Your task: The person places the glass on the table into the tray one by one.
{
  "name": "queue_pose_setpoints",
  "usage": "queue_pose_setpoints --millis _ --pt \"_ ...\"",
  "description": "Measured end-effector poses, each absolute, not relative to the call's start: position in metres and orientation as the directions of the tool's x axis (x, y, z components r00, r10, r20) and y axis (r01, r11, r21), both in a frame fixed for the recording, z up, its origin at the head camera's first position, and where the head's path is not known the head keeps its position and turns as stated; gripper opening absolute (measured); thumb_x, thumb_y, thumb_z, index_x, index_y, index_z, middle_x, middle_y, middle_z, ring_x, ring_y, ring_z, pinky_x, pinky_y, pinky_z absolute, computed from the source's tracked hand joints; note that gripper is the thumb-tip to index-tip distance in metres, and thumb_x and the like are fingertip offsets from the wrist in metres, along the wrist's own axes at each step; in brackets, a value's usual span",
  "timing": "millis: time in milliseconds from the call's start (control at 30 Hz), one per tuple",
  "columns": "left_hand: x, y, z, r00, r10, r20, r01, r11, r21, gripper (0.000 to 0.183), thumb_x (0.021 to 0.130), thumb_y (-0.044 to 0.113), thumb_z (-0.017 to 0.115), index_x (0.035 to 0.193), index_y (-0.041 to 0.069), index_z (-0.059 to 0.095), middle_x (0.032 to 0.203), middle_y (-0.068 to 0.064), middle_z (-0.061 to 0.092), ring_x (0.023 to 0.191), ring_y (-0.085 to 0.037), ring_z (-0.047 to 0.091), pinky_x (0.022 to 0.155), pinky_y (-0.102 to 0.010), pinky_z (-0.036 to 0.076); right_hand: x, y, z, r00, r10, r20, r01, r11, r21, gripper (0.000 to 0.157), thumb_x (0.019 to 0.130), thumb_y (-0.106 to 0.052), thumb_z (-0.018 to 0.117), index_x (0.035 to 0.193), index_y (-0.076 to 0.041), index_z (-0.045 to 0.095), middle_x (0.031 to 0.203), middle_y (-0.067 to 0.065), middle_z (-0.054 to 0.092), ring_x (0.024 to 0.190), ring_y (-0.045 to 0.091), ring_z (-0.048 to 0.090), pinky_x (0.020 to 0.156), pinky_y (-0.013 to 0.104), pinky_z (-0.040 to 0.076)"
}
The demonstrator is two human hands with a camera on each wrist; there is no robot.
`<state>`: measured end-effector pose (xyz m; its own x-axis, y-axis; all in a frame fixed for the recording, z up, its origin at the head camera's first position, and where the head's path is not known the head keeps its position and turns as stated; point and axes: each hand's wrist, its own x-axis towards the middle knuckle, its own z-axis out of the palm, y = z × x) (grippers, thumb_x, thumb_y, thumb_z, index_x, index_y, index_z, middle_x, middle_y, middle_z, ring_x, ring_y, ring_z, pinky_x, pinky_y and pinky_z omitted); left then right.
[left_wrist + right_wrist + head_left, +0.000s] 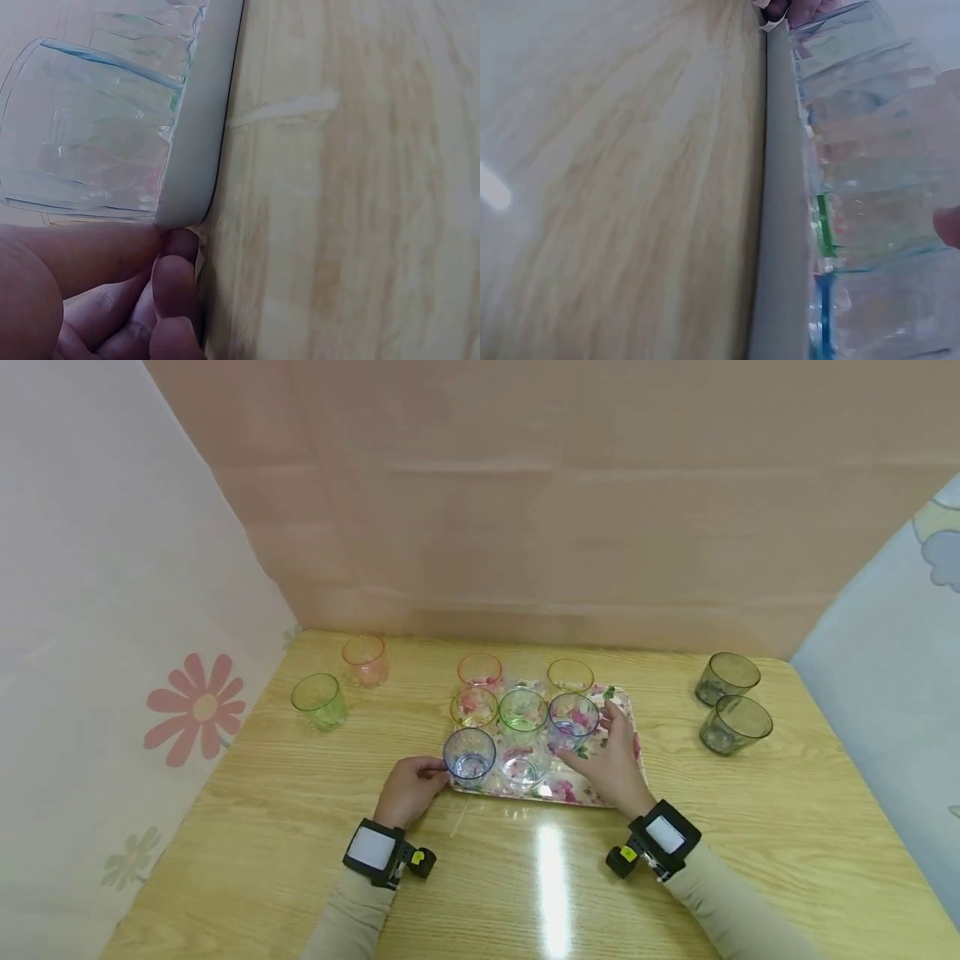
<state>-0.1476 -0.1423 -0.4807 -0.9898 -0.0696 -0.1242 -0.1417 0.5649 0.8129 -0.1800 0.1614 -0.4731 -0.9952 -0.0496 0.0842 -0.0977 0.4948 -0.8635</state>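
Observation:
A white floral tray (pixel 622 697) bears several see-through cups in rows. My left hand (pixel 407 789) is at its front left corner, beside the front cup with a dark blue rim (pixel 470 765). In the left wrist view, thumb and curled fingers pinch the tray's pale corner wall (pixel 191 142). My right hand (pixel 618 766) holds a blue-purple cup (pixel 573 727) on the tray's right side, thumb in front and fingers behind. Beside that cup stand a green cup (pixel 522 713) and a clear cup (pixel 522 768). The right wrist view shows only a fingertip (pixel 949 226) of this hand.
Behind are red (pixel 480 672), clear and yellow (pixel 571 676) cups; another yellow cup (pixel 474 708) stands at left. Off the tray, a pink cup (pixel 367 662) and green cup (pixel 321 703) stand left, two grey cups (pixel 727 678) right. A wall (pixel 525 527) rises behind the table.

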Motion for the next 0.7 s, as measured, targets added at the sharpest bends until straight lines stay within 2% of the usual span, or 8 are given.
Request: queue_pose_setpoints --millis 167,267,367,433,500,567,633,700 --pt "-0.148 -0.142 -0.481 -0.989 -0.077 -0.127 -0.149 0.554 0.819 0.019 0.086 0.013 0.067 0.101 0.003 0.072 0.087 -0.005 0.070 0.078 -0.015 0.063 0.071 -0.035 0.050 -0.169 0.177 -0.458 -0.993 -0.082 0.081 -0.111 0.509 -0.854 0.089 0.087 -0.040 0.065 0.151 -0.001 0.017 0.148 0.026 0.022 0.131 0.043 0.025 0.099 0.061 0.031" --pt "-0.148 -0.142 -0.481 -0.990 -0.074 -0.124 -0.144 0.559 0.817 0.019 0.086 0.013 0.067 0.101 0.002 0.072 0.087 -0.006 0.070 0.078 -0.016 0.064 0.072 -0.036 0.051 -0.164 0.187 -0.451 -0.987 -0.086 0.133 -0.159 0.530 -0.833 0.070 0.092 -0.040 0.059 0.141 0.004 0.035 0.139 0.027 0.037 0.123 0.041 0.037 0.096 0.058 0.035" --pt "-0.148 -0.141 -0.481 -0.989 -0.077 -0.127 -0.148 0.560 0.815 0.019 0.086 0.013 0.067 0.101 0.003 0.072 0.087 -0.006 0.071 0.079 -0.016 0.064 0.072 -0.036 0.051 -0.160 0.196 -0.445 -0.978 -0.104 0.180 -0.205 0.609 -0.766 0.051 0.093 -0.041 0.055 0.121 0.001 0.055 0.117 0.018 0.057 0.104 0.031 0.052 0.086 0.049 0.043" --pt "-0.148 -0.142 -0.481 -0.989 -0.078 -0.125 -0.147 0.558 0.817 0.019 0.086 0.013 0.066 0.101 0.002 0.072 0.087 -0.006 0.071 0.078 -0.016 0.064 0.072 -0.036 0.051 -0.158 0.202 -0.443 -0.973 -0.129 0.189 -0.226 0.672 -0.705 0.041 0.093 -0.043 0.054 0.105 -0.004 0.062 0.096 0.010 0.062 0.085 0.023 0.056 0.073 0.040 0.045" --pt "-0.148 -0.142 -0.481 -0.988 -0.083 -0.128 -0.153 0.553 0.819 0.019 0.086 0.013 0.066 0.101 0.002 0.073 0.086 -0.005 0.070 0.077 -0.015 0.064 0.072 -0.036 0.051 -0.156 0.209 -0.441 -0.972 -0.154 0.179 -0.234 0.734 -0.637 0.040 0.094 -0.048 0.051 0.088 -0.010 0.062 0.074 0.003 0.057 0.066 0.017 0.051 0.060 0.033 0.041" --pt "-0.148 -0.142 -0.480 -0.988 -0.084 -0.130 -0.154 0.550 0.821 0.020 0.086 0.012 0.066 0.101 0.002 0.072 0.085 -0.006 0.070 0.077 -0.015 0.064 0.072 -0.036 0.051 -0.153 0.217 -0.441 -0.976 -0.166 0.142 -0.217 0.783 -0.583 0.044 0.094 -0.051 0.048 0.076 -0.012 0.059 0.061 -0.001 0.047 0.053 0.015 0.042 0.052 0.030 0.034" --pt "-0.148 -0.142 -0.480 -0.988 -0.082 -0.134 -0.157 0.550 0.820 0.020 0.086 0.013 0.066 0.101 0.002 0.072 0.086 -0.006 0.070 0.078 -0.015 0.064 0.072 -0.036 0.051 -0.150 0.224 -0.443 -0.981 -0.170 0.094 -0.194 0.824 -0.533 0.050 0.095 -0.054 0.044 0.067 -0.012 0.052 0.054 -0.003 0.036 0.047 0.014 0.034 0.049 0.028 0.027" --pt "-0.148 -0.142 -0.480 -0.988 -0.078 -0.135 -0.155 0.550 0.821 0.020 0.086 0.012 0.066 0.101 0.002 0.072 0.086 -0.006 0.071 0.078 -0.016 0.064 0.072 -0.036 0.051 -0.146 0.230 -0.445 -0.986 -0.162 0.041 -0.161 0.857 -0.490 0.054 0.095 -0.057 0.041 0.062 -0.014 0.047 0.051 -0.005 0.031 0.044 0.013 0.030 0.047 0.027 0.024"
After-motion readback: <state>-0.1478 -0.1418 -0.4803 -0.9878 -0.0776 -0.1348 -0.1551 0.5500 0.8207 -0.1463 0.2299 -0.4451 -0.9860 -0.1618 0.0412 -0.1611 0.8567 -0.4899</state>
